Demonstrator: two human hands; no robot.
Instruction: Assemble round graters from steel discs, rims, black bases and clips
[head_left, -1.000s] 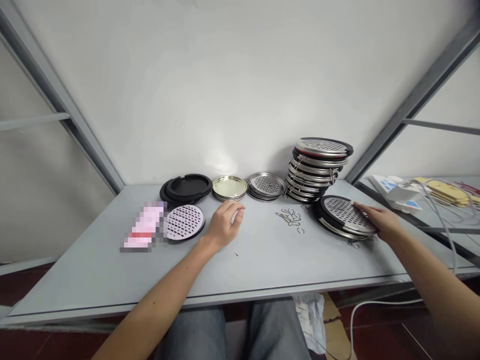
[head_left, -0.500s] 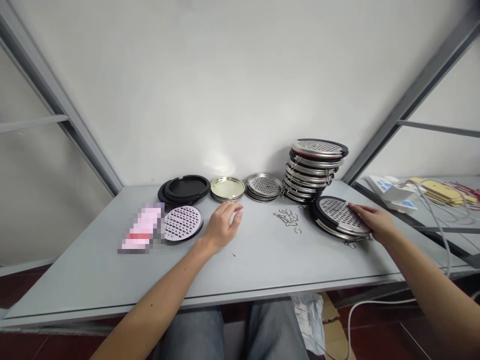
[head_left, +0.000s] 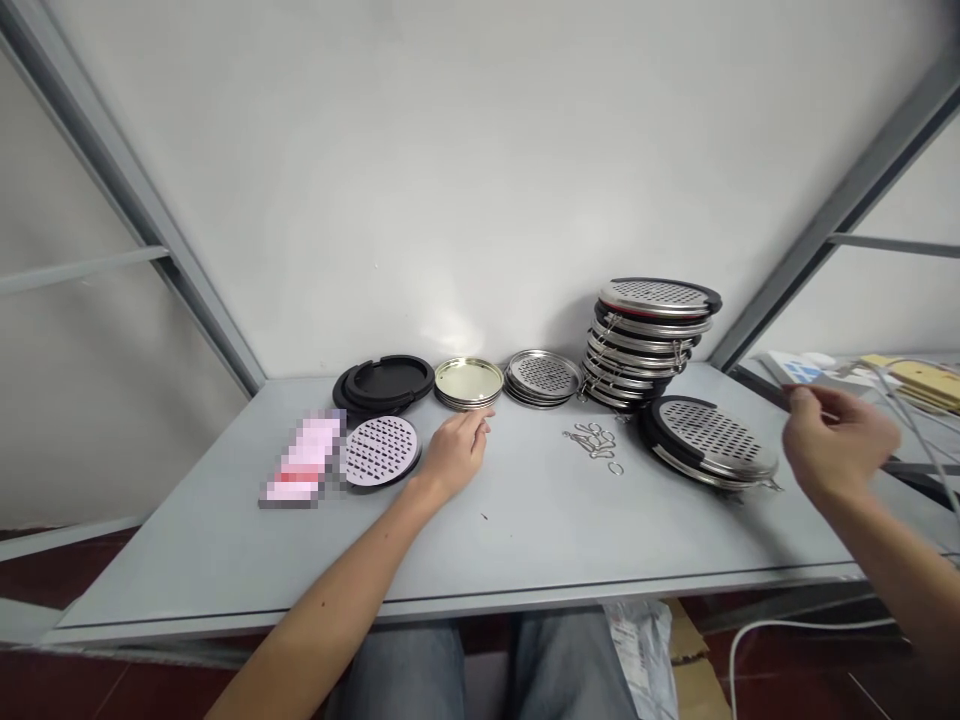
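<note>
My left hand (head_left: 456,447) rests on the table in front of a short stack of gold-coloured round lids (head_left: 469,380). Its fingers are loosely bent and nothing shows in them. Raised at the right, my right hand (head_left: 836,435) is apart from everything, with loosely curled, slightly blurred fingers and nothing visible in them. Left of it lies a short stack of round perforated metal graters with black rims (head_left: 716,435). Small metal rings and clips (head_left: 592,440) lie loose between the hands. Beside my left hand is a perforated disc (head_left: 381,452) on a dark base.
Along the wall stand black round trays (head_left: 390,378), stacked perforated metal discs (head_left: 545,376) and a tall stack of rimmed graters (head_left: 652,340). A pixelated pink object (head_left: 304,460) lies at left. Cables and yellow pieces (head_left: 919,380) are beyond the frame post at right.
My right hand has let go of the black-rimmed grater stack and moved up and right. My left hand's fingers have drawn closer together. The view has shifted slightly.
</note>
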